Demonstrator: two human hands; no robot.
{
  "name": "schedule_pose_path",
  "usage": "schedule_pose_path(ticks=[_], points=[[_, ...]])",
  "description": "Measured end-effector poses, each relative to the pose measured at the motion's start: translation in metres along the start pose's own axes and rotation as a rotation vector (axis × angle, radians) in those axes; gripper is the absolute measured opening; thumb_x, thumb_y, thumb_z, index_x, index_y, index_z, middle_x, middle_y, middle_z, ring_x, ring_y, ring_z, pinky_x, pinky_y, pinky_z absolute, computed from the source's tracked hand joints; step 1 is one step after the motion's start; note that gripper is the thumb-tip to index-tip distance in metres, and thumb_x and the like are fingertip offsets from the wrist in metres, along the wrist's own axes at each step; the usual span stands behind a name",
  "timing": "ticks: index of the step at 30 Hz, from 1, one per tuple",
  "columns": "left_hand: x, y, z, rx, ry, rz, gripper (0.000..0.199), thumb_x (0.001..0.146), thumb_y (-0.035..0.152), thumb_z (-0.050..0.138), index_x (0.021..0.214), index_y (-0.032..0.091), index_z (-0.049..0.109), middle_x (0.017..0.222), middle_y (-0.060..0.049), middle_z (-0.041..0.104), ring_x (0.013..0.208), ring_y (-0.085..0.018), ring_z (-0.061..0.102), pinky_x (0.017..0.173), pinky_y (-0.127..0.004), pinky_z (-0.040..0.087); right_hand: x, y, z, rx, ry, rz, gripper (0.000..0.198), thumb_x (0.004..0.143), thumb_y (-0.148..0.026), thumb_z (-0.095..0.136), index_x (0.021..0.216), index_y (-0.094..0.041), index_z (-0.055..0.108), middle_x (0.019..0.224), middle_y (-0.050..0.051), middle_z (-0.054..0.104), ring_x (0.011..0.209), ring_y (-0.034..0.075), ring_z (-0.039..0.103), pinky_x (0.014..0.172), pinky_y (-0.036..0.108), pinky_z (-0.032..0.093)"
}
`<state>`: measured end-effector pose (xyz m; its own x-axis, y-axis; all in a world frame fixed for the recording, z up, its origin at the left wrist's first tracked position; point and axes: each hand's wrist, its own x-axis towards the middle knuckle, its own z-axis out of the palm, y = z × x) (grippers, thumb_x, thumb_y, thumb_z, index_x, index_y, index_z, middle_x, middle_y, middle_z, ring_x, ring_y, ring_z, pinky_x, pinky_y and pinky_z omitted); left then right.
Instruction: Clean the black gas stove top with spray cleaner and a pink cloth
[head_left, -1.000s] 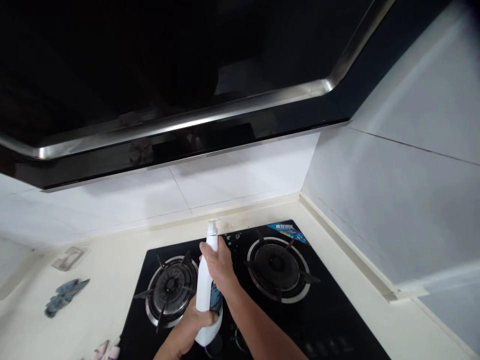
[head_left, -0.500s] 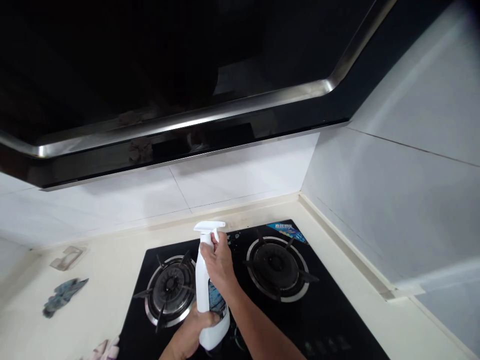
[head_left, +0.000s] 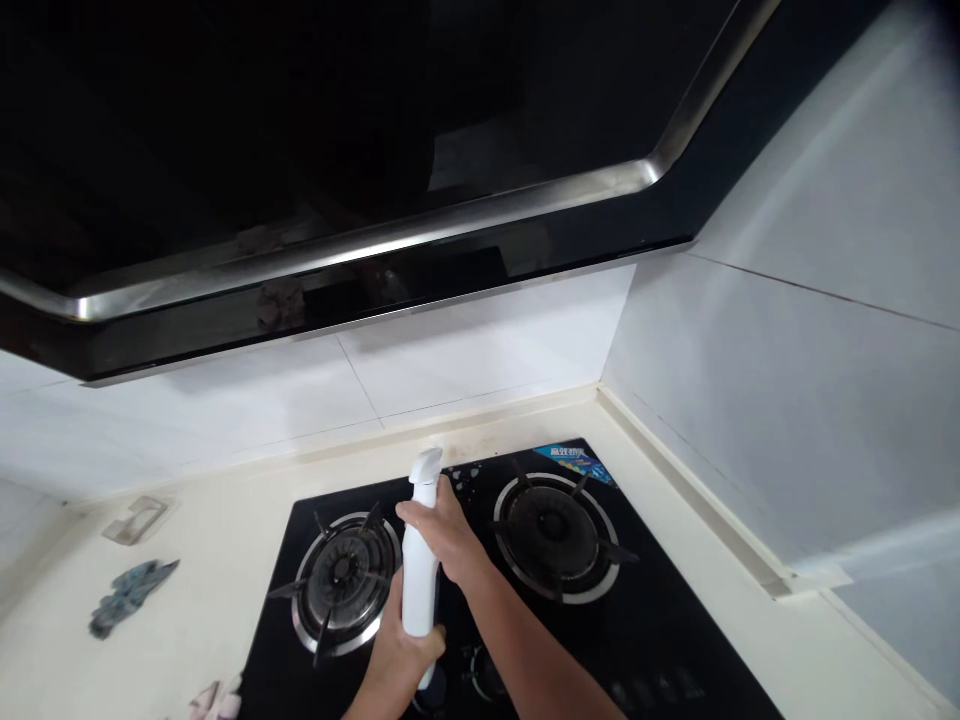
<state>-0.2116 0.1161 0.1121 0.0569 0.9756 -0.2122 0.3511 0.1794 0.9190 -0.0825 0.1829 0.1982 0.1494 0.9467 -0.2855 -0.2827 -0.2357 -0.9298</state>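
Note:
A white spray bottle (head_left: 419, 585) is held upright, tilted a little, over the middle of the black gas stove (head_left: 465, 560). My right hand (head_left: 448, 530) wraps round its neck just below the trigger head, the fingers partly hidden behind it. Lower down, my left hand (head_left: 401, 640) grips the bottle near its base. The narrow back of the bottle faces me, so its label is out of sight. On the left is one burner (head_left: 345, 580), on the right another burner (head_left: 555, 535). Small wet-looking foam spots (head_left: 466, 478) lie on the glass at the stove's back edge.
A black range hood (head_left: 375, 260) hangs low across the top. On the cream counter (head_left: 217, 520) lie a crumpled grey-blue cloth (head_left: 131, 597), a clear plastic holder (head_left: 138, 521) and a pinkish item (head_left: 216, 700) at the lower edge. Tiled wall (head_left: 787, 400) closes the right side.
The spray bottle has been turned about its length: its nozzle pointed right and the label showed before; now its back faces me. Both hands keep hold of it.

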Motion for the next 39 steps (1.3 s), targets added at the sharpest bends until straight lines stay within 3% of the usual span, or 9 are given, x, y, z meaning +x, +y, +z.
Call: schedule_pose_path(ticks=[4,12,20,25,31,35,39], points=[[0.007,-0.008,-0.002,-0.007,-0.064,0.026,0.072,0.056,0.012,0.068,0.126,0.02,0.056,0.089,0.001,0.065,0.077,-0.018,0.053,0.072,-0.03,0.043,-0.002,-0.003,0.0,0.03,0.083,-0.026,0.037,0.064,-0.029,0.068,0.092,-0.025,0.045,0.074,-0.006,0.055,0.067,0.016,0.058,0.06,0.029,0.046],[0.009,0.004,0.008,-0.051,-0.138,0.004,0.066,0.055,0.01,0.066,0.119,0.021,0.056,0.074,0.006,0.058,0.067,-0.015,0.048,0.062,-0.028,0.038,0.002,-0.003,-0.005,-0.112,0.23,-0.094,0.03,0.064,-0.033,0.068,0.086,-0.024,0.049,0.079,-0.001,0.064,0.069,0.017,0.06,0.061,0.029,0.047],[0.011,0.002,0.01,-0.048,-0.184,0.016,0.072,0.055,0.009,0.066,0.125,0.02,0.054,0.072,0.006,0.056,0.065,-0.014,0.048,0.061,-0.027,0.038,0.003,0.009,-0.006,0.001,0.085,-0.098,0.022,0.071,-0.038,0.063,0.084,-0.021,0.058,0.07,0.0,0.066,0.064,0.019,0.063,0.061,0.03,0.048],[0.01,-0.005,0.009,-0.081,-0.168,0.009,0.068,0.055,0.009,0.068,0.121,0.021,0.056,0.071,0.007,0.055,0.065,-0.014,0.048,0.061,-0.027,0.039,0.0,0.008,-0.006,-0.103,0.131,-0.169,0.024,0.073,-0.04,0.065,0.087,-0.023,0.056,0.078,-0.001,0.064,0.071,0.017,0.061,0.064,0.028,0.047],[0.007,-0.023,0.003,-0.114,-0.147,-0.02,0.08,0.049,0.006,0.07,0.126,0.02,0.054,0.077,0.004,0.061,0.068,-0.015,0.05,0.063,-0.028,0.042,-0.007,0.01,0.004,-0.125,0.082,-0.13,0.02,0.074,-0.04,0.064,0.08,-0.023,0.056,0.073,0.0,0.065,0.069,0.018,0.062,0.064,0.03,0.047],[0.001,-0.025,-0.005,-0.153,-0.101,0.015,0.07,0.05,0.01,0.074,0.118,0.02,0.06,0.082,0.002,0.064,0.075,-0.018,0.054,0.071,-0.03,0.046,-0.011,0.015,0.014,-0.03,0.025,-0.13,0.022,0.076,-0.041,0.064,0.084,-0.022,0.058,0.074,0.002,0.067,0.068,0.019,0.065,0.065,0.031,0.049],[-0.006,-0.023,-0.013,-0.164,-0.069,-0.017,0.063,0.05,0.014,0.078,0.111,0.02,0.063,0.081,0.001,0.064,0.077,-0.019,0.055,0.073,-0.033,0.048,-0.014,0.018,0.02,-0.077,0.008,-0.189,0.025,0.076,-0.042,0.065,0.088,-0.023,0.053,0.077,-0.001,0.064,0.069,0.017,0.062,0.062,0.029,0.047]])
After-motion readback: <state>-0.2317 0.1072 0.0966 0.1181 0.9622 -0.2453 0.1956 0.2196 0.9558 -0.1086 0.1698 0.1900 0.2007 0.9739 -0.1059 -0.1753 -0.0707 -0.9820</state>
